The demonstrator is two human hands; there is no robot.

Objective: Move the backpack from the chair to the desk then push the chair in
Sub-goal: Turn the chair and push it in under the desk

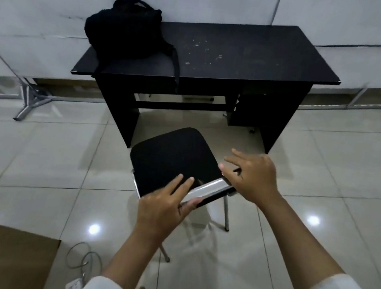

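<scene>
Black backpack (126, 28) sat on bench (240, 53); chair (171, 159) w/ both hands: left (167, 202) gripped backrest, right (251, 176) fingers spread open. Risk: uneven push skews chair into bench leg.

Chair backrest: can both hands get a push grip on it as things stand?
Likely yes. Both hands, left and right, are already at the chair back's top rail, nothing between them; the seat is empty.

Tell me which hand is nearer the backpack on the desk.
Left. The left hand sits at the chair back's left end, more below the backpack; the right hand is farther right.
</scene>
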